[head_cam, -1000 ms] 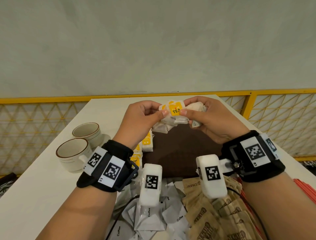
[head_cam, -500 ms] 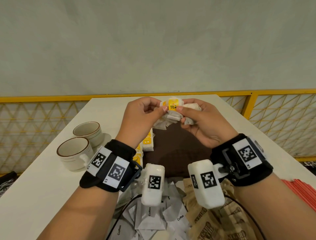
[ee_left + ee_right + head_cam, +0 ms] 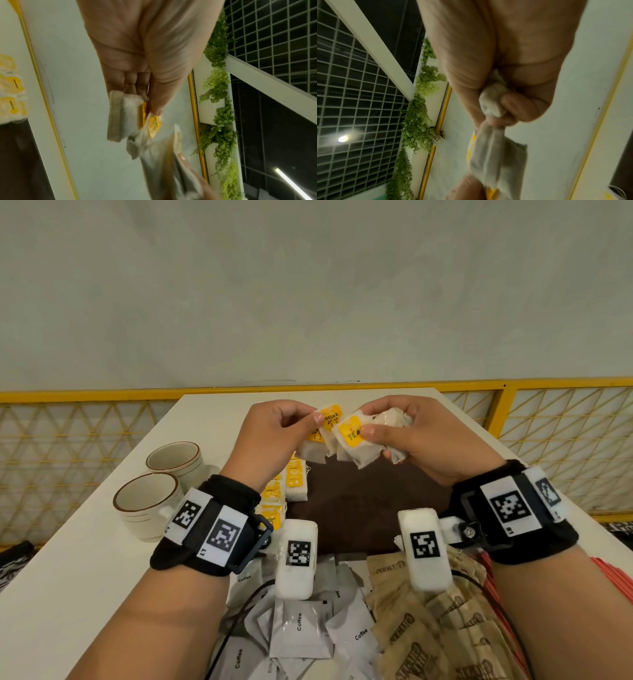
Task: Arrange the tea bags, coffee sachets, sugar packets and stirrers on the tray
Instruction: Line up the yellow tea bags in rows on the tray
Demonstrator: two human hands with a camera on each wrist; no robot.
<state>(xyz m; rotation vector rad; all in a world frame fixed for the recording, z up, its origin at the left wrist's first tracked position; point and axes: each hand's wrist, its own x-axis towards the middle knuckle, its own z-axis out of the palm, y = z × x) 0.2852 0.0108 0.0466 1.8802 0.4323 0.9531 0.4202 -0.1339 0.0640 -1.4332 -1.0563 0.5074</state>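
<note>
Across the white table (image 3: 68,559) the order runs from big to small: the dark brown tray (image 3: 359,508) sits in the middle, with two cups (image 3: 150,501) to its left. A row of yellow-tagged tea bags (image 3: 291,484) already lies along the tray's left edge. Nearer the person, off the tray, are loose heaps of white coffee sachets (image 3: 298,628), brown sugar packets (image 3: 428,628) and, at the far right, red stirrers (image 3: 613,577).

Above the tray's far end both hands work a clump of tea bags. The left hand (image 3: 274,436) pinches one bag by its yellow tag, the one reading RELAX (image 3: 330,417), between thumb and forefinger. The right hand (image 3: 421,440) is curled round the rest of the bunch (image 3: 359,443), its thumb pressing on the tag reading TEA.

A second ago the bags were squeezed together as one wad between the two hands, with a single tag showing. Now the hands have drawn slightly apart and the bags have fanned out, so two tags face up and one bag hangs free on the left side. That looks like a single bag being peeled off, probably to extend the row on the tray. The coffee, sugar and stirrers are not yet placed, so most of the job seems to remain.
</note>
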